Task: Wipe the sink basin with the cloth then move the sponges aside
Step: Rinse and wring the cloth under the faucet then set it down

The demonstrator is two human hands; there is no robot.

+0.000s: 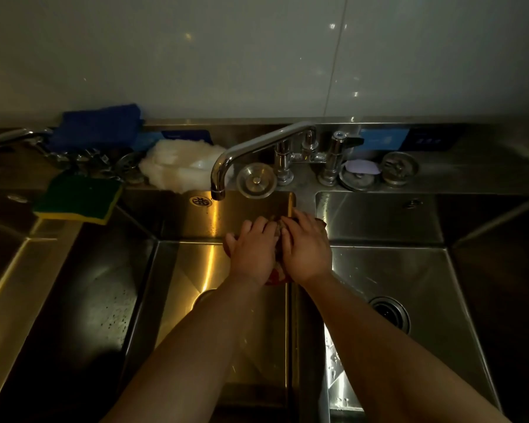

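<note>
Steel divider [290, 325] beneath my fingers looks narrow and slick; I judge the bunched cloth [276, 239] could slide off it mid-wipe. In the head view my left hand [251, 254] and right hand [306, 248] sit side by side, fingers curled round the cloth, forearms outstretched. Green sponge [77, 198] lies well left.

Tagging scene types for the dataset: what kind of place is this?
Probably a commercial kitchen's wash-up station: a stainless multi-basin sink, a swivel faucet, drain strainers on the back ledge and a scouring sponge. The left hand and right hand grip a cloth.
</note>
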